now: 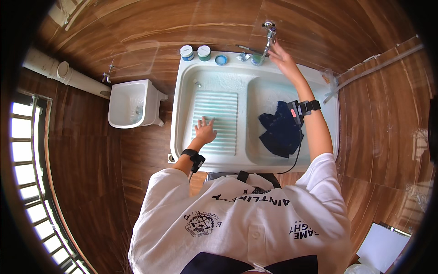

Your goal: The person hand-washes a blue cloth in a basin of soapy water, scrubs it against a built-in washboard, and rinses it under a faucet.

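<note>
My left hand (205, 131) rests with fingers spread on the ribbed washboard (226, 123) of a white laundry sink (175, 130). Greenish-blue tinted water or residue lies along the ridges. My right hand (281, 57) reaches up beside the metal tap (270, 36) on the wall, its fingers apart; whether the fingertips touch the tap is hard to tell. In the right basin a dark navy cloth (282, 132) lies spread out, below my right forearm.
Along the sink's back ledge stand two lidded jars (187, 53), a blue lid (221, 60), a greenish jar (257, 59) and a thin dark brush-like tool (247, 48). At left are a small white basin (127, 102) and a second tap (107, 74). A grey pipe (373, 73) slopes at right.
</note>
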`<action>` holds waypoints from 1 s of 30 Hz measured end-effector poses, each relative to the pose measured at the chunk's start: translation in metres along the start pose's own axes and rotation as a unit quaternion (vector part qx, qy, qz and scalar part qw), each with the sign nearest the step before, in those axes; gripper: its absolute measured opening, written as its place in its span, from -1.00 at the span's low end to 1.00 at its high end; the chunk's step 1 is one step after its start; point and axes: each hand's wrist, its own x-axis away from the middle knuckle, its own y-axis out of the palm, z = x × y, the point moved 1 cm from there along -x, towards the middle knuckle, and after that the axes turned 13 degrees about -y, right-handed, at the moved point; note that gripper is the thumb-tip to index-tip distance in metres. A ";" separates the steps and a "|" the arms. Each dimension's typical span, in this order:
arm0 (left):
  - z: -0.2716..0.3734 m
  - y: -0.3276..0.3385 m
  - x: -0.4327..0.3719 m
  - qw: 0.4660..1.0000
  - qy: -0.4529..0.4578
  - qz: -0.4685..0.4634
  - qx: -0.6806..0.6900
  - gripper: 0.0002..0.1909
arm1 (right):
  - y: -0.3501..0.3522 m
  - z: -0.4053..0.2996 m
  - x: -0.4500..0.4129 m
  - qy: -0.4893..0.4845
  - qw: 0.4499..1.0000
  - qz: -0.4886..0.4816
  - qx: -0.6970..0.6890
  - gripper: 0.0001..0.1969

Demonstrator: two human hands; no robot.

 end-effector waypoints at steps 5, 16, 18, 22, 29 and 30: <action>0.081 0.003 -0.005 0.988 0.139 -0.006 0.066 -0.40 | -0.011 0.065 0.073 0.036 0.955 -0.190 0.225 -0.49; 0.260 0.104 -0.021 0.988 0.123 -0.050 0.080 -0.52 | -0.071 0.263 0.273 0.158 0.789 -0.440 0.399 -0.44; 0.278 0.128 -0.031 0.990 0.097 -0.074 0.072 -0.58 | -0.061 0.286 0.286 0.081 0.831 -0.359 0.417 -0.40; 0.294 0.182 -0.034 0.987 0.076 -0.101 0.101 -0.74 | -0.039 0.304 0.284 -0.033 0.850 -0.365 0.378 -0.43; 0.312 0.212 -0.028 0.983 0.040 -0.175 0.030 -0.67 | -0.118 0.363 0.272 0.286 0.857 -0.191 0.385 -0.50; 0.313 0.211 -0.033 0.979 0.020 -0.202 0.020 -0.65 | -0.119 0.362 0.271 0.317 0.846 -0.145 0.403 -0.48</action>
